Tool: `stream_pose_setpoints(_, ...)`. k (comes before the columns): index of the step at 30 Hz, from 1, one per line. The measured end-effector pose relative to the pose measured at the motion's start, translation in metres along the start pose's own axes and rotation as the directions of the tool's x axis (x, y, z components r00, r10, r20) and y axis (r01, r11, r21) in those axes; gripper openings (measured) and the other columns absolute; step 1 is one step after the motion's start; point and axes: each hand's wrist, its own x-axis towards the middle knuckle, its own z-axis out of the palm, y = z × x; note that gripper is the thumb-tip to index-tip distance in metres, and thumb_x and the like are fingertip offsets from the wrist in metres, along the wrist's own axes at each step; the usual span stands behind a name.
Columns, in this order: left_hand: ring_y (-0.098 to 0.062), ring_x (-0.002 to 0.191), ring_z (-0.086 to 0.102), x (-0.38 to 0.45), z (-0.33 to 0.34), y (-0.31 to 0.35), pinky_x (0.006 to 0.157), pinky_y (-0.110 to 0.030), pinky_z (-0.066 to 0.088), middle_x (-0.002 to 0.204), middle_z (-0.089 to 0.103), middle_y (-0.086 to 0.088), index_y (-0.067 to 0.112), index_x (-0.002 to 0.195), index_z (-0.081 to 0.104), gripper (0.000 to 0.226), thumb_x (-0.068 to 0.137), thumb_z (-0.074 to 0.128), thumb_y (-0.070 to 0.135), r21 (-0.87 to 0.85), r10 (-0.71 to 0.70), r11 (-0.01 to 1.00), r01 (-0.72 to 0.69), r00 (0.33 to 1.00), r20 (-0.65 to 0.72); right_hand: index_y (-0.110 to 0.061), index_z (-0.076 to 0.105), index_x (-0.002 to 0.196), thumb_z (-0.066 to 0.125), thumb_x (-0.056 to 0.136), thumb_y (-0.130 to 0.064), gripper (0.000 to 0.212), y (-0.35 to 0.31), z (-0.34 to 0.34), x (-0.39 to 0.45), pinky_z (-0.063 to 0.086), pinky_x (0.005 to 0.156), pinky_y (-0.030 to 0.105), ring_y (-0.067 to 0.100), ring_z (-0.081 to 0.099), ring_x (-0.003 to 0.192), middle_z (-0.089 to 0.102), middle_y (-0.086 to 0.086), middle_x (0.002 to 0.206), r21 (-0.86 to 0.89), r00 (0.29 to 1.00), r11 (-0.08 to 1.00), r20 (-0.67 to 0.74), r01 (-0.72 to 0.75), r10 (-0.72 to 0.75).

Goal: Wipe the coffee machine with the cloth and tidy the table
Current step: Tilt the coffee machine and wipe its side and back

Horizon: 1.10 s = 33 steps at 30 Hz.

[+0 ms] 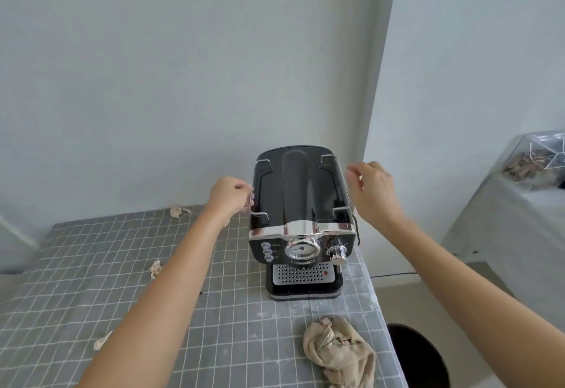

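Observation:
A black and chrome coffee machine (301, 216) stands upright near the right edge of the table (122, 280). My left hand (230, 195) is at the machine's left side, fingers curled against its chrome rail. My right hand (371, 189) hovers just off the machine's right side, fingers loosely bent and apart, holding nothing. A crumpled beige cloth (339, 352) lies on the table in front of the machine, near the right edge, away from both hands.
Three crumpled paper scraps lie on the grey checked tablecloth: one at the back (179, 212), one mid-left (156, 268), one front-left (102, 340). A dark round bin (419, 357) sits below the table's right edge. A covered side table with clutter (532, 161) stands right.

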Motion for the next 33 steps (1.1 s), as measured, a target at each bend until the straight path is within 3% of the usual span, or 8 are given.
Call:
stream_pose_setpoints(3,-0.016,0.059,0.059,0.018,-0.001,-0.001,0.052,-0.022,0.049,0.071,0.063,-0.008,0.005,0.081,0.064,0.022,0.095,0.047,0.003,-0.072,-0.056,0.995,0.063,0.993,0.105,0.008,0.059,0.076,0.043,0.097,-0.011,0.032,-0.005,0.014,0.025,0.040,0.071,0.041,0.035,0.047,0.074,0.058,0.022,0.073,-0.079,0.969,0.975,0.120,-0.207,0.215)
stream_pose_setpoints(9,-0.018,0.058,0.058,0.045,-0.005,-0.011,0.040,-0.018,0.047,0.070,0.059,-0.011,0.002,0.079,0.059,0.020,0.096,0.050,0.002,-0.183,-0.051,0.978,0.104,0.961,0.273,-0.004,0.063,0.059,0.058,0.090,-0.011,0.032,-0.008,0.018,0.045,0.033,0.050,0.024,0.019,0.038,0.048,0.047,0.001,0.050,0.080,0.854,0.862,0.209,-0.500,0.476)
stream_pose_setpoints(16,-0.006,0.037,0.054,0.071,-0.009,-0.010,0.039,-0.016,0.046,0.065,0.056,-0.010,0.002,0.075,0.059,0.022,0.095,0.050,0.000,-0.149,-0.014,0.987,0.063,0.950,0.311,-0.005,0.065,0.062,0.059,0.089,-0.012,0.028,-0.010,0.021,0.038,0.033,0.054,0.030,0.022,0.040,0.056,0.052,0.004,0.058,0.155,0.806,0.798,0.233,-0.583,0.544)
stream_pose_setpoints(20,-0.010,0.045,0.047,0.095,-0.011,0.003,0.047,-0.019,0.040,0.062,0.053,-0.007,0.006,0.073,0.059,0.025,0.095,0.048,0.001,-0.081,-0.012,0.996,0.036,0.958,0.285,-0.005,0.065,0.067,0.057,0.093,-0.011,0.029,-0.021,0.023,0.022,0.036,0.052,0.025,0.016,0.043,0.055,0.062,0.006,0.069,0.316,0.792,0.727,0.228,-0.610,0.566)
stream_pose_setpoints(25,-0.009,0.040,0.040,0.120,-0.009,0.027,0.039,-0.014,0.029,0.051,0.049,-0.003,0.004,0.071,0.059,0.028,0.093,0.044,-0.003,0.064,0.056,0.995,-0.073,0.970,0.237,-0.004,0.061,0.074,0.057,0.096,-0.012,0.024,-0.050,0.026,-0.001,0.032,0.045,0.018,0.009,0.038,0.048,0.065,0.007,0.076,0.537,0.772,0.582,0.238,-0.610,0.589)
stream_pose_setpoints(27,-0.014,0.049,0.042,0.127,-0.007,0.036,0.047,-0.016,0.030,0.055,0.054,-0.005,0.004,0.072,0.062,0.028,0.093,0.044,-0.002,0.100,0.100,0.987,-0.123,0.973,0.209,-0.004,0.061,0.077,0.058,0.096,-0.013,0.021,-0.063,0.025,-0.011,0.032,0.043,0.015,0.006,0.035,0.044,0.068,0.003,0.075,0.587,0.772,0.547,0.234,-0.596,0.591)
stream_pose_setpoints(30,-0.025,0.083,0.061,0.130,-0.001,0.048,0.073,-0.022,0.038,0.094,0.069,-0.022,-0.001,0.092,0.070,0.023,0.093,0.048,0.001,0.126,0.168,0.973,-0.192,0.969,0.182,-0.006,0.065,0.072,0.062,0.095,-0.016,0.024,-0.075,0.030,-0.023,0.035,0.041,0.015,0.005,0.035,0.043,0.074,0.003,0.079,0.611,0.766,0.527,0.219,-0.591,0.605)
stream_pose_setpoints(33,-0.031,0.112,0.061,0.127,0.005,0.056,0.086,-0.027,0.043,0.115,0.067,-0.022,-0.004,0.104,0.069,0.023,0.093,0.049,0.002,0.170,0.214,0.955,-0.242,0.962,0.170,-0.012,0.068,0.066,0.066,0.093,-0.020,0.028,-0.082,0.040,-0.032,0.041,0.046,0.018,0.006,0.035,0.042,0.078,0.006,0.084,0.621,0.747,0.502,0.214,-0.602,0.630)
